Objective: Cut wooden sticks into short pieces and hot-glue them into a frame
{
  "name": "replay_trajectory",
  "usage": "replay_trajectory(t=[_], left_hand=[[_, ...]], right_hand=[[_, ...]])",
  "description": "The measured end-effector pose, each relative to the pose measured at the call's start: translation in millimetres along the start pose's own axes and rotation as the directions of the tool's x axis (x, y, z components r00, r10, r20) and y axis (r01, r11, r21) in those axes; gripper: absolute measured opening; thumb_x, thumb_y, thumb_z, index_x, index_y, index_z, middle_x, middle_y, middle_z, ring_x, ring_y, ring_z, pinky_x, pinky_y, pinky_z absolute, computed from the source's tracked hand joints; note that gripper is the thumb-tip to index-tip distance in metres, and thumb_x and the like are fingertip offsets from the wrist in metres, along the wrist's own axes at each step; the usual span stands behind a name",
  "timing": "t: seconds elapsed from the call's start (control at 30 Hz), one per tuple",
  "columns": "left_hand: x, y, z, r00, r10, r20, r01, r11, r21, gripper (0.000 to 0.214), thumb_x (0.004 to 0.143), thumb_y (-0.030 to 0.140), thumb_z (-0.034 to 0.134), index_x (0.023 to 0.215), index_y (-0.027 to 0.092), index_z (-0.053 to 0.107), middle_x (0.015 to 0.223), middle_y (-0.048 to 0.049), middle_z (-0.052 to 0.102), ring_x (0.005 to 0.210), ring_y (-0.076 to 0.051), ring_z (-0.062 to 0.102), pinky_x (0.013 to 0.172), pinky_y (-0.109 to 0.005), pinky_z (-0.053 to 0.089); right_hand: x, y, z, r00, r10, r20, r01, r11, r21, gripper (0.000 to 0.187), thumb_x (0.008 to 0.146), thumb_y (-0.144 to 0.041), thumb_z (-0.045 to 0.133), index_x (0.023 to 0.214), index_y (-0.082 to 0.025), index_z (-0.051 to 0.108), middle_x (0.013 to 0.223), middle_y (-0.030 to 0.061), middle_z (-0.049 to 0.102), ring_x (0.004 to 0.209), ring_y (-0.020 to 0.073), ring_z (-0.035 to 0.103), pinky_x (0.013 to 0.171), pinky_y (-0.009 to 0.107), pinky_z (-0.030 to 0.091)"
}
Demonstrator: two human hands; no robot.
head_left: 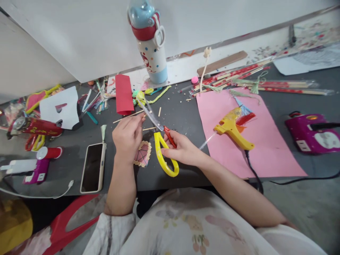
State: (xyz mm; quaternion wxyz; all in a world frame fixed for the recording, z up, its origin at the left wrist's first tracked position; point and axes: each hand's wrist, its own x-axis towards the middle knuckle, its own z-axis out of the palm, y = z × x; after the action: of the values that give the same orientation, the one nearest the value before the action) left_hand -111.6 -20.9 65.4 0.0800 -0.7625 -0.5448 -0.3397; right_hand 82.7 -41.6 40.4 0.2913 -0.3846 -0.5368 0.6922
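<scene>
In my right hand (pixel 180 147) is a pair of scissors (pixel 166 163) with one yellow and one red handle, its blades apart and pointing away to the upper left. My left hand (pixel 128 132) is closed beside the blades, thumb and fingertips pinched together near them. Whatever it pinches is too small to make out. Thin wooden sticks (pixel 149 128) lie about the hands. Partly behind my left wrist rests a small pink piece (pixel 143 154) with dark crossing lines and a crumbly tan border.
A yellow glue gun (pixel 233 128) lies on pink paper (pixel 268 156) at right. Beyond my hands stand a bottle (pixel 154 58) and a red folded card (pixel 124 94). At left are a phone (pixel 92 168), a red can (pixel 37 126) and a thread spool (pixel 49 153). A purple power socket (pixel 300 136) sits far right.
</scene>
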Motion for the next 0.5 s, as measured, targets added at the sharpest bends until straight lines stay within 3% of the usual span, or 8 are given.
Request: replay_trajectory(t=[0.17, 0.27, 0.33, 0.43, 0.5], left_hand=[[1, -1, 3.3, 1.0, -0.006, -0.002, 0.006, 1.0, 0.021, 0.021, 0.09, 0.024, 0.053, 0.103, 0.021, 0.069, 0.093, -0.0027, 0.072, 0.089, -0.015, 0.065, 0.082, -0.027, 0.048], [4, 5, 0.7, 0.997, -0.023, -0.07, 0.024, 1.0, 0.018, 0.023, 0.09, 0.025, 0.053, 0.107, 0.021, 0.067, 0.098, -0.0041, 0.072, 0.094, -0.016, 0.064, 0.088, -0.03, 0.047], [5, 17, -6.2, 0.992, -0.041, -0.121, 0.036, 0.999, -0.04, 0.023, 0.09, 0.024, 0.051, 0.107, 0.022, 0.066, 0.097, -0.0046, 0.071, 0.094, -0.016, 0.063, 0.09, -0.032, 0.047], [8, 46, -21.5, 0.993, -0.064, -0.104, 0.046, 0.984, -0.173, 0.02, 0.09, 0.021, 0.049, 0.101, 0.023, 0.067, 0.088, -0.0027, 0.07, 0.084, -0.015, 0.062, 0.08, -0.031, 0.05], [10, 68, -29.4, 0.999, 0.006, -0.035, -0.015, 0.968, -0.252, 0.018, 0.089, 0.021, 0.051, 0.098, 0.023, 0.066, 0.086, -0.0022, 0.07, 0.081, -0.015, 0.062, 0.076, -0.031, 0.05]], right_hand=[[0, 0, 1, 1.0, -0.009, -0.029, 0.009, 1.0, -0.009, 0.038, 0.069, -0.042, 0.069, 0.086, -0.018, 0.044, 0.068, -0.0072, 0.041, 0.059, 0.0065, 0.037, 0.057, 0.024, 0.034], [2, 4, 2, 0.999, 0.007, -0.036, -0.007, 1.0, 0.016, 0.04, 0.069, -0.044, 0.069, 0.086, -0.019, 0.043, 0.066, -0.0078, 0.04, 0.058, 0.0068, 0.038, 0.056, 0.023, 0.034], [4, 6, 3, 0.999, 0.017, -0.041, -0.016, 0.999, 0.033, 0.04, 0.07, -0.045, 0.068, 0.086, -0.02, 0.043, 0.064, -0.0083, 0.039, 0.057, 0.007, 0.037, 0.055, 0.023, 0.033], [6, 6, 2, 0.997, 0.013, -0.074, -0.013, 1.0, 0.006, 0.038, 0.07, -0.044, 0.067, 0.085, -0.02, 0.043, 0.064, -0.0081, 0.04, 0.057, 0.0075, 0.037, 0.056, 0.024, 0.033], [6, 4, 1, 0.997, 0.012, -0.081, -0.013, 1.0, -0.014, 0.035, 0.071, -0.042, 0.067, 0.084, -0.019, 0.045, 0.066, -0.007, 0.043, 0.059, 0.0082, 0.039, 0.058, 0.025, 0.034]])
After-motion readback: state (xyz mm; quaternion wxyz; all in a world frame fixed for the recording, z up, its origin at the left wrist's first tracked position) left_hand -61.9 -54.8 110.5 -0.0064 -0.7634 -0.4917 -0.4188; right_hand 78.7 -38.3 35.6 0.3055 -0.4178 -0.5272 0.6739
